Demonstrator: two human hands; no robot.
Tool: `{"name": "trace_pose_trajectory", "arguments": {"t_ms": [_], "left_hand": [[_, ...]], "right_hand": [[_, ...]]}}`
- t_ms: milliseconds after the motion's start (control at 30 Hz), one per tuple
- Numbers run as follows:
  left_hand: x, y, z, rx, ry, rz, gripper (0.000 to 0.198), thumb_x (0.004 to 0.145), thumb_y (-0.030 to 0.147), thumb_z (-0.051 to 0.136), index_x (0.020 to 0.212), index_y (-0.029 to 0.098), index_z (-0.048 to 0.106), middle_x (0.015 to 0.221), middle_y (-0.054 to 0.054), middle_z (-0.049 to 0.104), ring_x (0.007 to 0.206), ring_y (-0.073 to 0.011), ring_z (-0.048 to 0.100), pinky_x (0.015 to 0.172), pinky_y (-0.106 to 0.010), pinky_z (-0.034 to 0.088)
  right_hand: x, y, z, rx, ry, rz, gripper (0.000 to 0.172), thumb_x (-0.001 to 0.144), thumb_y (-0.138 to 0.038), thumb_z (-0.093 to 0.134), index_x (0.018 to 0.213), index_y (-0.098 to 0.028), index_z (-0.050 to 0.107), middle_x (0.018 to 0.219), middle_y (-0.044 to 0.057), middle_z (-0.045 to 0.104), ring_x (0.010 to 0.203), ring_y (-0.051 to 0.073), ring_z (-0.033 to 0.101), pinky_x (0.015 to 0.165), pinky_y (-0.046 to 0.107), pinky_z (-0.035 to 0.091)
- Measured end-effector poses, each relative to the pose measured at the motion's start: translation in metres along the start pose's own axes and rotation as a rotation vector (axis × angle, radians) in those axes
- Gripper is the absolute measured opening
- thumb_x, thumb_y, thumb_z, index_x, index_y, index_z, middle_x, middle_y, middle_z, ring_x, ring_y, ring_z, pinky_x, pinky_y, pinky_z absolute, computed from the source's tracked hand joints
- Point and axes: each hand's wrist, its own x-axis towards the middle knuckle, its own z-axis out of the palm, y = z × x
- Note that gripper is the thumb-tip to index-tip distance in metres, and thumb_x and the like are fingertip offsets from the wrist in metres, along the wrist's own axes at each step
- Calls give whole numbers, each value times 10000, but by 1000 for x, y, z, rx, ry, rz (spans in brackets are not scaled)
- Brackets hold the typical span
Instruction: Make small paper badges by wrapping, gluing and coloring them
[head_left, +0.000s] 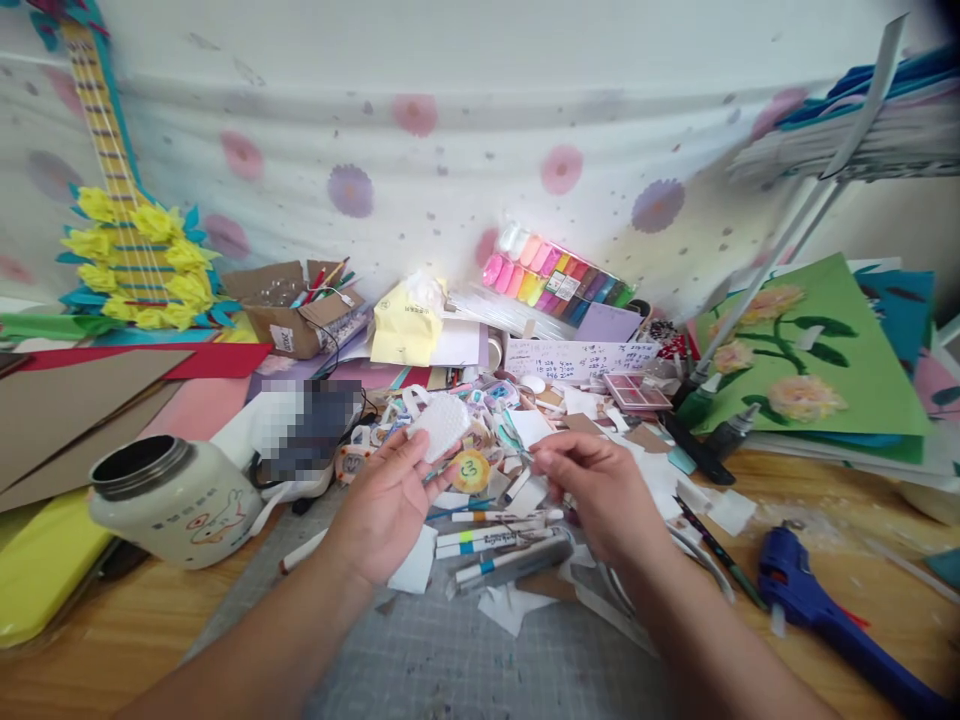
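Observation:
Between the thumb and fingers of my left hand (pixel 386 510) is a white piece with a bumpy surface (pixel 442 425), tilted up over the clutter. My right hand (pixel 596 490) is to the right of it, apart from it, with thumb and fingertips pinched together. Whatever that pinch may hold is too small to make out. A round yellow piece with dark marks (pixel 471 470) shows just past my left fingertips. Below and between the hands lie several white markers (pixel 480 540) and paper scraps (pixel 510 607) on a grey cutting mat (pixel 420 660).
At left stands an open cream jar (pixel 180 510). A blue glue gun (pixel 817 600) lies at right, near a metal stand (pixel 780 230). Behind the scrap heap are a cardboard box (pixel 300 325), a tray of coloured clay (pixel 559 275) and green flower artwork (pixel 817 350).

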Motion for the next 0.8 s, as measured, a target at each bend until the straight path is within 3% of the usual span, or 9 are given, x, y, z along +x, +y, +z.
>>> {"name": "trace_pose_trajectory", "arguments": {"t_ms": [133, 200, 267, 333, 400, 467, 633, 733, 800], "left_hand": [[9, 4, -6, 147, 119, 170, 190, 602, 202, 825, 720, 199, 676, 770, 44, 703, 722, -110, 610, 662, -215, 456], [9, 7, -7, 179, 123, 238, 183, 597, 223, 828, 702, 189, 682, 713, 56, 688, 658, -91, 581, 619, -188, 429], [8, 8, -7, 204, 109, 270, 176, 602, 237, 825, 705, 187, 691, 712, 53, 688, 639, -89, 570, 599, -183, 422], [7, 8, -6, 217, 86, 272, 172, 614, 241, 818, 729, 190, 701, 759, 46, 694, 648, -88, 565, 594, -180, 428], [6, 7, -5, 220, 60, 260, 177, 624, 246, 811, 754, 191, 704, 803, 41, 690, 652, -83, 553, 587, -176, 436], [6, 4, -5, 215, 43, 244, 185, 629, 254, 808, 763, 189, 699, 802, 41, 678, 637, -75, 534, 576, -170, 442], [4, -1, -7, 202, 24, 197, 215, 644, 232, 801, 821, 176, 693, 854, 17, 680, 685, -78, 546, 594, -163, 474], [2, -3, -8, 197, 0, 173, 208, 654, 222, 795, 829, 166, 696, 865, 4, 683, 655, -73, 538, 579, -166, 483], [2, -4, -8, 191, -5, 165, 202, 661, 217, 791, 832, 167, 696, 856, 6, 680, 632, -66, 531, 571, -163, 484]], "right_hand": [[7, -7, -21, -81, 104, -75, 235, 739, -398, 681, 722, -172, 617, 554, -23, 591, 456, 91, 464, 403, 203, 284], [7, -7, -21, -150, 94, -99, 236, 748, -392, 678, 680, -178, 603, 513, -35, 559, 442, 94, 451, 400, 208, 281], [5, -6, -15, -228, 33, -125, 174, 721, -324, 697, 651, -187, 616, 531, -31, 577, 471, 112, 495, 439, 225, 357], [2, -4, -8, -305, -64, -163, 70, 656, -199, 720, 716, -202, 684, 722, 8, 680, 664, 165, 617, 622, 281, 479], [1, -2, -2, -367, -149, -203, 276, 612, -99, 701, 847, -241, 731, 1016, 31, 699, 943, 214, 633, 870, 344, 458], [1, 0, 0, -409, -190, -225, 307, 620, -76, 679, 862, -258, 737, 1125, 33, 670, 1038, 224, 606, 956, 364, 404], [4, 4, -4, -380, -164, -181, 48, 718, -185, 638, 681, -205, 661, 787, 29, 682, 777, 193, 625, 780, 336, 459], [5, 4, -3, -278, -182, -123, 102, 733, -291, 650, 704, -192, 651, 705, 17, 668, 661, 167, 609, 644, 292, 470], [4, 2, -2, -206, -198, -103, 154, 725, -342, 673, 705, -189, 664, 724, 23, 687, 667, 162, 617, 641, 282, 473]]}}
